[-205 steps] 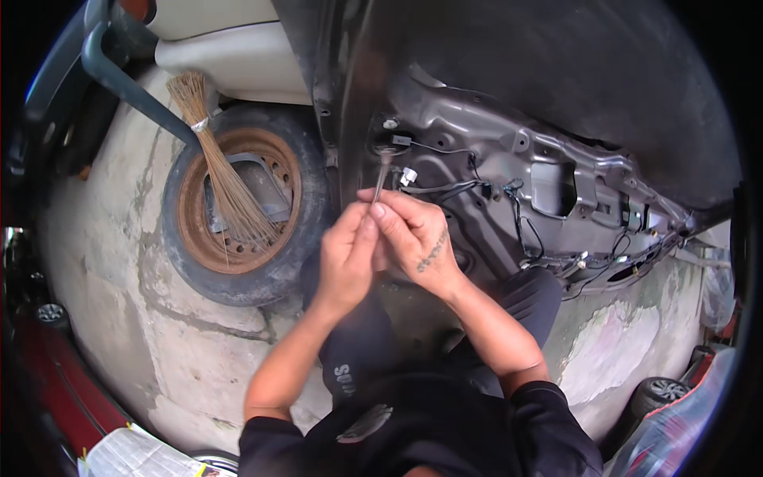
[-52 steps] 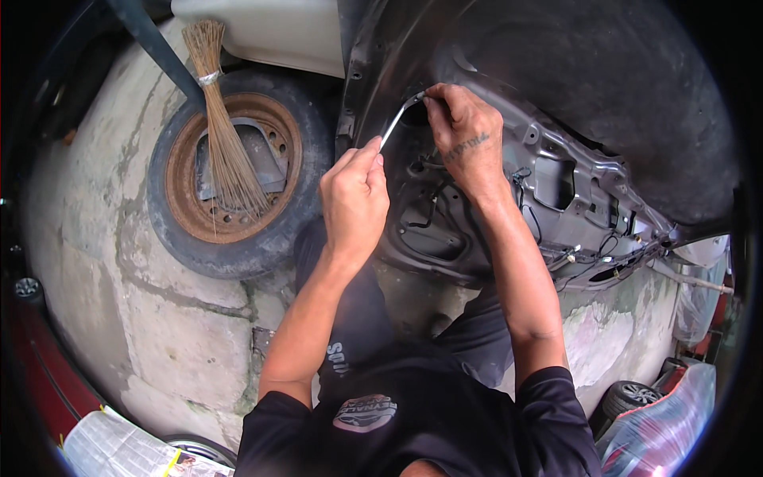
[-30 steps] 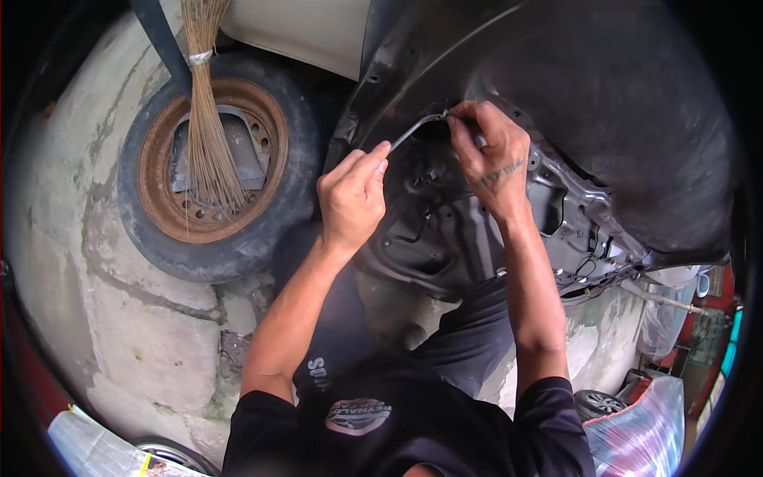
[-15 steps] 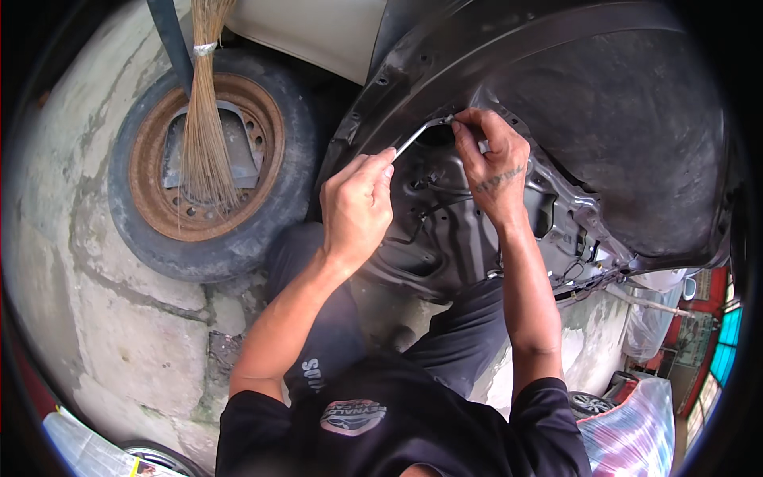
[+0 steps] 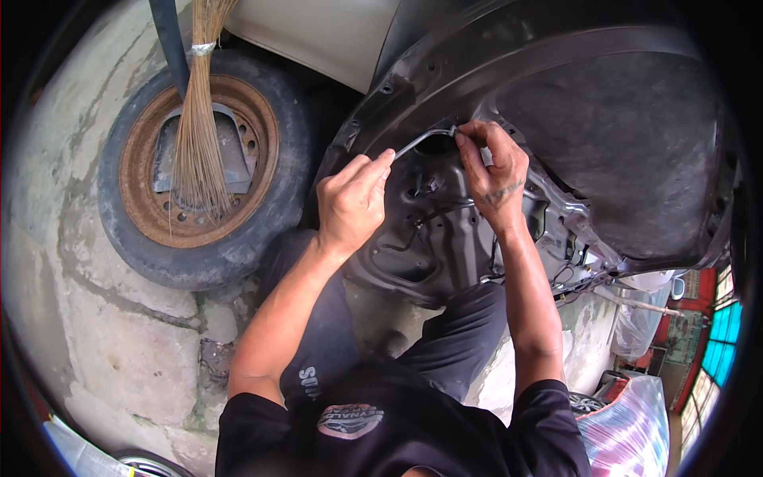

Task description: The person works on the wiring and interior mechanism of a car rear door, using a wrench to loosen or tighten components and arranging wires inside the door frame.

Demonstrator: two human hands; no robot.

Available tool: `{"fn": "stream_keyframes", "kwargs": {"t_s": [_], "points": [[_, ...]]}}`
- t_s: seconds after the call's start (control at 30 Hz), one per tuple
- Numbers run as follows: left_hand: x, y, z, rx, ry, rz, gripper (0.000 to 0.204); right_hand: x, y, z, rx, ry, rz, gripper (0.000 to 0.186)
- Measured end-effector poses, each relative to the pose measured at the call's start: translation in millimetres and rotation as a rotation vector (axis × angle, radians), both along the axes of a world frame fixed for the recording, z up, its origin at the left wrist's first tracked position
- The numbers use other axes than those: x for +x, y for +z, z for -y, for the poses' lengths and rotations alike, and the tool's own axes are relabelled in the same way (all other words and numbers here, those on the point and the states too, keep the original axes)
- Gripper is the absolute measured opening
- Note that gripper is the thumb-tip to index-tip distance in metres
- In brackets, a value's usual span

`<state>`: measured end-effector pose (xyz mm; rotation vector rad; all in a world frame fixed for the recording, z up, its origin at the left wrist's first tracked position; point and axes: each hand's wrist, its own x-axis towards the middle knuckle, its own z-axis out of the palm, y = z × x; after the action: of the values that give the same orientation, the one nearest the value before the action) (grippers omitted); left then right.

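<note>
In my left hand (image 5: 350,203) is a thin silver wrench (image 5: 415,143), its bent ring end pointing away to the right. My right hand (image 5: 499,173) has thumb and fingertips pinched together right at that ring end. Whatever small piece sits between these fingertips is too small to make out. Both hands are raised over a dark metal car door (image 5: 465,246), its inner side with cutouts and wiring facing up. The wrench tip hangs in front of a dark opening near the door's upper edge.
On the left a rusty wheel with a tyre (image 5: 203,258) lies on the cracked concrete floor (image 5: 131,358). A stick broom (image 5: 199,135) and a dustpan (image 5: 168,151) rest over it. A large dark curved panel (image 5: 620,143) is at right; a plastic-covered vehicle (image 5: 636,429) stands lower right.
The view has shifted a little, and the wheel and broom now appear slightly farther left. Both hands keep nearly the same pose, the wrench end still at my right fingertips.
</note>
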<state>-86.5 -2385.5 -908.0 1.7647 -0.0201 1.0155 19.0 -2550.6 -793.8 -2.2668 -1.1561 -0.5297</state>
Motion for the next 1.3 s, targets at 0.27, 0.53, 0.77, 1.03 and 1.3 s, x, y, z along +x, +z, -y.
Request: {"fn": "stream_keyframes", "kwargs": {"t_s": [0.27,0.53,0.77,1.03,1.3], "points": [[-49.1,13.1,27.6,-0.748,-0.303,-0.277,0.020,-61.2,-5.6,-4.9,0.196,-0.287,-0.156,0.018],[-31.1,35.6,61.1,-0.161,-0.277,-0.076,0.016,-95.2,-36.0,26.0,0.583,-0.291,-0.652,0.025],[37.9,74.2,54.4,-0.199,-0.060,-0.157,0.019,-60.1,7.7,56.4,0.006,-0.415,-0.141,0.027],[53.8,67.8,61.9,-0.266,0.034,-0.131,0.015,-48.4,35.9,49.5,-0.294,-0.350,-0.014,0.033],[58.0,61.3,58.6,-0.283,0.008,-0.127,0.010,-28.4,47.7,58.0,-0.342,-0.231,-0.006,0.027]]}}
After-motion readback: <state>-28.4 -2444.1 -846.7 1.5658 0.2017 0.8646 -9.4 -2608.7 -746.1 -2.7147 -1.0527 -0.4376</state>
